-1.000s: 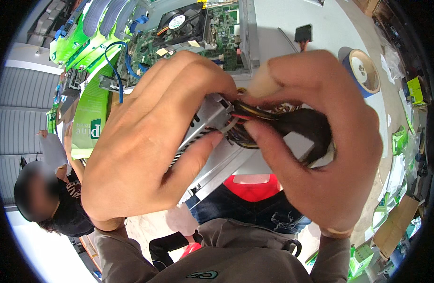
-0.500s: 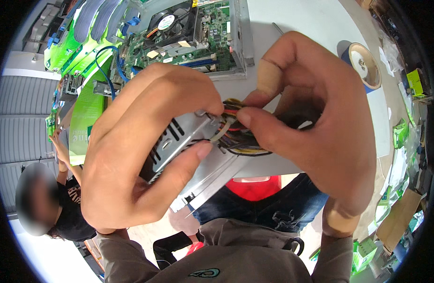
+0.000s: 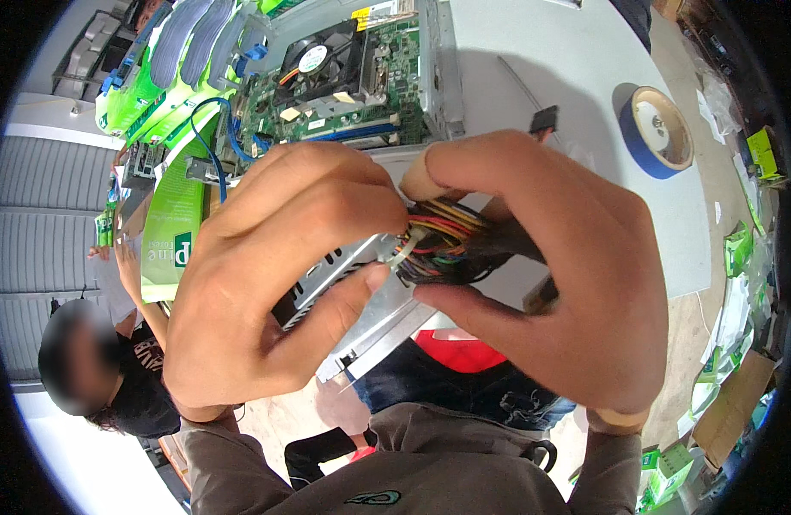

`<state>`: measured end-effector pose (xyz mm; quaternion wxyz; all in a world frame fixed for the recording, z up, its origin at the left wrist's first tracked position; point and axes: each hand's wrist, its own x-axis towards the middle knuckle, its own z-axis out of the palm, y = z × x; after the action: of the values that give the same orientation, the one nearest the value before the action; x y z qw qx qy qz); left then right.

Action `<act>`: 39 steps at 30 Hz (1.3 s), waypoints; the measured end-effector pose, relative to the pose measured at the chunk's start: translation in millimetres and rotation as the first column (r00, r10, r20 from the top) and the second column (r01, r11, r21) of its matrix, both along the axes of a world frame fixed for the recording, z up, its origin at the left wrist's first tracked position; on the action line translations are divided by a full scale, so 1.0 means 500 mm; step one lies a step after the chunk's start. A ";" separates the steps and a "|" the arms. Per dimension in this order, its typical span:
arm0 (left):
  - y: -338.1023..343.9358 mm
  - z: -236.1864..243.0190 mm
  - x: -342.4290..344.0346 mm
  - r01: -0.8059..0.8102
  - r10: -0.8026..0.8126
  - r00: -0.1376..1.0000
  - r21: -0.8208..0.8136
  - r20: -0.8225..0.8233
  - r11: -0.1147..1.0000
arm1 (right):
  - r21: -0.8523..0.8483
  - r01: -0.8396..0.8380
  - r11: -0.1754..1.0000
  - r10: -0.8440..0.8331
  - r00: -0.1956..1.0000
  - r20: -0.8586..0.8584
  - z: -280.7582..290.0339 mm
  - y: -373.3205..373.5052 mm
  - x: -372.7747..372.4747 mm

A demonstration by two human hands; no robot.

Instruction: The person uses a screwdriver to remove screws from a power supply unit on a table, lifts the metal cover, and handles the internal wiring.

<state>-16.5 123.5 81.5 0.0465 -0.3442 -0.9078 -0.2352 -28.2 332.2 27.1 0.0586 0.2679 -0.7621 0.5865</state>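
Observation:
My left hand is closed round a silver power supply with slotted vents, tilted over the near edge of the table. Its thumb and forefinger come up to a pale cable tie where the cables leave the metal. My right hand curls round the thick bundle of cables, yellow, red, black and green. The thumb lies below the bundle and the forefinger above it. The other right fingers are partly hidden behind the cables.
Beyond my hands lies an open computer case with a green motherboard and a black fan. A screwdriver and a blue tape roll rest to the right. Green packs stand left, near another person.
The right thumb and forefinger have moved apart from their pinch at the cable tie and now span the bundle. More cables show, fanned out. The left hand keeps its hold.

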 end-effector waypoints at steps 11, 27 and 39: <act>-0.005 0.009 0.004 0.072 -0.072 0.996 -0.005 0.054 0.997 | 0.004 -0.208 0.978 0.197 0.934 0.296 0.016 0.034 -0.058; 0.034 0.060 0.056 -0.278 0.287 0.954 -0.106 0.081 0.955 | -0.257 -0.053 0.965 -0.059 0.910 -0.411 -0.023 0.056 0.123; -0.020 0.041 0.067 -0.176 0.176 0.984 0.009 0.038 0.984 | 0.015 0.248 0.969 -0.247 0.968 -0.045 -0.168 -0.020 0.171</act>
<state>16.8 113.6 101.9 0.0522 -0.2578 -0.9340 -0.2419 57.4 322.1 -57.1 0.1451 0.1838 -0.7941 0.5609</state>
